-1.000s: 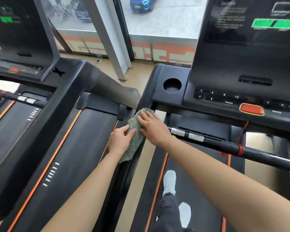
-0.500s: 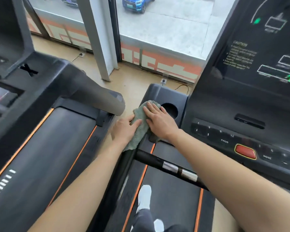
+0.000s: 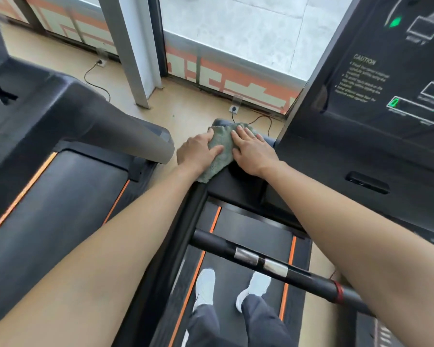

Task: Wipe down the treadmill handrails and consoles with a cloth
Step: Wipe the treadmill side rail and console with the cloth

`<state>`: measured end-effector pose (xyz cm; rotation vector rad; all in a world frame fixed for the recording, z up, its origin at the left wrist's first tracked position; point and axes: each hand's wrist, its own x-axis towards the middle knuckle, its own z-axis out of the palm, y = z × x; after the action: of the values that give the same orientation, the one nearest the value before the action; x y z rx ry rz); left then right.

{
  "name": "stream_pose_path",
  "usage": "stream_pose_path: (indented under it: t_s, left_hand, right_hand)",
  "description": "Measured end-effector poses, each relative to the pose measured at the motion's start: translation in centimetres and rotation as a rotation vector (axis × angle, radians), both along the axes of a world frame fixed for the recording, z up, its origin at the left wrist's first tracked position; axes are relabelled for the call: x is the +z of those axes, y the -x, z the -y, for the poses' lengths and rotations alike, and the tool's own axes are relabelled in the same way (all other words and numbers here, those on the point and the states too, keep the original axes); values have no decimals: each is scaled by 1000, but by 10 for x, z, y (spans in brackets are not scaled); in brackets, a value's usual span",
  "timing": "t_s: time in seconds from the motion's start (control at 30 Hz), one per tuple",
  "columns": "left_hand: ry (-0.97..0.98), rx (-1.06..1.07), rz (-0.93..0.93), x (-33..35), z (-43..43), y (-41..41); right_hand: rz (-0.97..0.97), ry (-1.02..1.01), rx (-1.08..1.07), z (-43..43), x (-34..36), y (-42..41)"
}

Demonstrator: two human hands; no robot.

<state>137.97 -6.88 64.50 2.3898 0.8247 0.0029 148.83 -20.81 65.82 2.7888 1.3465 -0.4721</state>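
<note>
A green cloth [image 3: 222, 142] lies over the far left corner of the black console deck [image 3: 238, 186] of the treadmill I stand on. My right hand [image 3: 253, 152] presses flat on the cloth's right side, fingers straight. On its left side rests my left hand [image 3: 197, 154], thumb and forefinger spread across the fabric; its other fingers are hidden over the edge. A corner of the cloth hangs down below my left hand. The console screen [image 3: 391, 78] rises at the right. The black front handrail [image 3: 258, 259] with metal sensor bands crosses below my arms.
A second treadmill [image 3: 68, 186] stands at the left, its grey arm [image 3: 125, 136] ending near my left hand. The floor gap ahead holds cables and sockets [image 3: 234, 108] under a window. My white shoes [image 3: 206, 286] stand on the belt.
Both hands have slid the cloth forward along the side rail and over the cup-holder corner to the console's far left corner. The view has tilted further down.
</note>
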Motion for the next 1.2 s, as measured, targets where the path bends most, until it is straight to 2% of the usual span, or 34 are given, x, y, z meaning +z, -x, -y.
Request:
stream_pose_path:
  t_s: [0.2,0.37,0.47,0.6,0.77,0.93,1.03,1.1,1.2]
  left_hand:
    - [-59,-223,-31,-2,-10,-24]
    - [-108,-368,-68,-8,-6,-27]
    - [-214,-449,-91,-9,3,-18]
    - [-357,-533,-111,-15,17,4]
    - [-440,-566,-137,-19,41,33]
    - [-497,-569,-126,-21,66,65]
    - [-480,-600,-91,-24,73,83]
    - [-383,-617,6,-24,73,93]
    - [-192,-426,235,-23,67,106]
  right_hand:
    - [34,93,-96,10,4,-16]
    - [164,200,-61,16,2,-8]
    - [257,244,-14,29,3,3]
    - [283,259,25,54,0,18]
    - [236,234,75,78,5,45]
    - [240,74,110,102,-6,83]
    - [248,9,95,109,-9,102]
    - [221,-15,102,112,-10,112]
    - [125,-57,45,109,-6,119]
